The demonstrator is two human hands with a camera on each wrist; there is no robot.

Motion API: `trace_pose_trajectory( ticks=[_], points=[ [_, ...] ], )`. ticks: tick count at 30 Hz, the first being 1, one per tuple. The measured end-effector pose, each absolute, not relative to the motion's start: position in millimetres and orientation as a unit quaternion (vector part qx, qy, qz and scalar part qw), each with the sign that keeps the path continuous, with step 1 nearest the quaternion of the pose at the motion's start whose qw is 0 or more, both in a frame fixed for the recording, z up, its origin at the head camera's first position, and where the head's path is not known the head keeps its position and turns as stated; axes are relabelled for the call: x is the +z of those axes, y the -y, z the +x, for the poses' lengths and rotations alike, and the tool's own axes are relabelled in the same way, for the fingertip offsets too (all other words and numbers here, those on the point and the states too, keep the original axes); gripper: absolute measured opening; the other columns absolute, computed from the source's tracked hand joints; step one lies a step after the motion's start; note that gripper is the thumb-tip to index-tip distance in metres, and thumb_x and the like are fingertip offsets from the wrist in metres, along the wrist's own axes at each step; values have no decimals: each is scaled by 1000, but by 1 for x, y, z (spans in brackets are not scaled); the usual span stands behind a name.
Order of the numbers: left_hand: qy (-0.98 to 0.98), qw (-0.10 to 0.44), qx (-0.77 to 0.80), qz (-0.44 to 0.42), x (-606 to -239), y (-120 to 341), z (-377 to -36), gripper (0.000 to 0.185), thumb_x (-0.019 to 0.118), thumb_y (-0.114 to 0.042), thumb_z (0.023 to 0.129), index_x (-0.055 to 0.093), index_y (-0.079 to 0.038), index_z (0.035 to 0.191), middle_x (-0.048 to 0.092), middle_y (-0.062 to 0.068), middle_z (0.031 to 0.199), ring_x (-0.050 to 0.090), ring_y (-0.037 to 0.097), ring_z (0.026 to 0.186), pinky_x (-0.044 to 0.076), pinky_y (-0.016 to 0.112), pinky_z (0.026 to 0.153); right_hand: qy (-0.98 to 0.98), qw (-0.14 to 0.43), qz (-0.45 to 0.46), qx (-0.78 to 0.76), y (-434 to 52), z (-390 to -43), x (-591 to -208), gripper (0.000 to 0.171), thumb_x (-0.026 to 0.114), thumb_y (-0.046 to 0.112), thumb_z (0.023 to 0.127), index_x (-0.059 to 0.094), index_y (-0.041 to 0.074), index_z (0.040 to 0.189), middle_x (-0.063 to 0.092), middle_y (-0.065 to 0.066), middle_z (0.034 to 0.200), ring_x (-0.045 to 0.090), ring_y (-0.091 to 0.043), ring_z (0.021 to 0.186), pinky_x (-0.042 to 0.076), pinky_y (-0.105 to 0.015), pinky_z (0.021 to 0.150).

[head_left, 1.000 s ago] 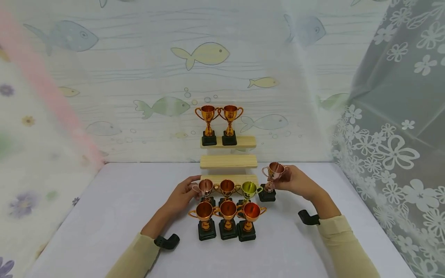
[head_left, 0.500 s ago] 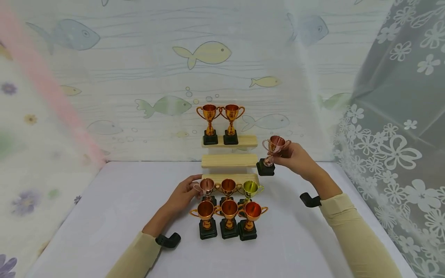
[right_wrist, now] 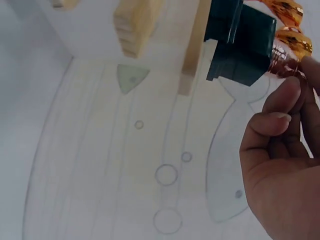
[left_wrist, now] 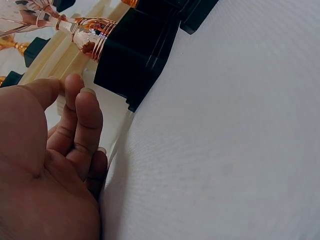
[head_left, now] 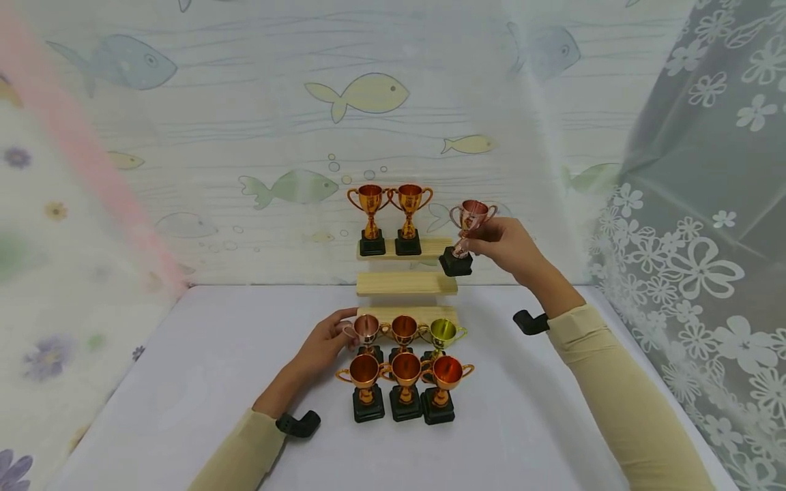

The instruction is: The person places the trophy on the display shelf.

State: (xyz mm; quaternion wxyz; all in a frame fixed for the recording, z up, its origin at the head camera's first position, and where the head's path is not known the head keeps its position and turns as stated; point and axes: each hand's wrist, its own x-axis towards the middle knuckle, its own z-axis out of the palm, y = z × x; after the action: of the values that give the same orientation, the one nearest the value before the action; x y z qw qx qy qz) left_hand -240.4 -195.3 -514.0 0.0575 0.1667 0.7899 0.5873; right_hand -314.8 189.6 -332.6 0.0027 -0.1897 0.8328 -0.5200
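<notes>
While raised, right hand (head_left: 503, 245) pinches trophy (head_left: 468, 228).

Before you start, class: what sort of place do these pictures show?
Probably a staged tabletop booth, not a lived-in room: a white table walled by fish-print backdrop and floral sheeting, with toy trophies before a stepped wooden shelf.

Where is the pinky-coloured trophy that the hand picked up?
In the head view the pink trophy is up in the air in the right hand, just right of the top wooden shelf and its two gold trophies.
</notes>
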Motion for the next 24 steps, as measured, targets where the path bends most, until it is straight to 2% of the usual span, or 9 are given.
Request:
trace_pose_trajectory(
  ticks=[8, 12, 16, 24],
  points=[
    [-783, 61, 596, 168, -516, 196, -240, 47, 51, -12, 113, 40, 1, 157, 71, 5, 92, 64, 17, 83, 54, 30, 78, -848, -11, -167, -503, -169, -329, -322, 31, 75, 22, 101, 74, -2, 121, 72, -4, 99, 64, -30, 97, 51, -34, 81],
    [-783, 64, 597, 162, -516, 196, -241, 48, 52, -13, 113, 41, 0, 157, 71, 4, 93, 64, 17, 83, 55, 30, 78, -855, -14, -149, -497, -161, -333, -318, 31, 76, 23, 101, 75, -1, 121, 70, -4, 97, 62, -28, 94, 50, -35, 78],
    [-784, 64, 597, 158, -516, 197, -241, 47, 53, -13, 113, 42, 0, 156, 71, 6, 94, 65, 17, 83, 55, 28, 77, -854, -17, -141, -501, -155, -338, -318, 29, 75, 21, 101, 75, -2, 120, 68, -5, 96, 61, -31, 95, 49, -36, 77],
    [-791, 63, 587, 161, -515, 197, -242, 47, 53, -13, 113, 41, 2, 156, 71, 7, 95, 66, 16, 84, 55, 28, 78, -851, -11, -120, -512, -147, -348, -325, 29, 72, 18, 103, 73, -3, 122, 67, -7, 100, 59, -23, 91, 50, -47, 87]
  ],
)
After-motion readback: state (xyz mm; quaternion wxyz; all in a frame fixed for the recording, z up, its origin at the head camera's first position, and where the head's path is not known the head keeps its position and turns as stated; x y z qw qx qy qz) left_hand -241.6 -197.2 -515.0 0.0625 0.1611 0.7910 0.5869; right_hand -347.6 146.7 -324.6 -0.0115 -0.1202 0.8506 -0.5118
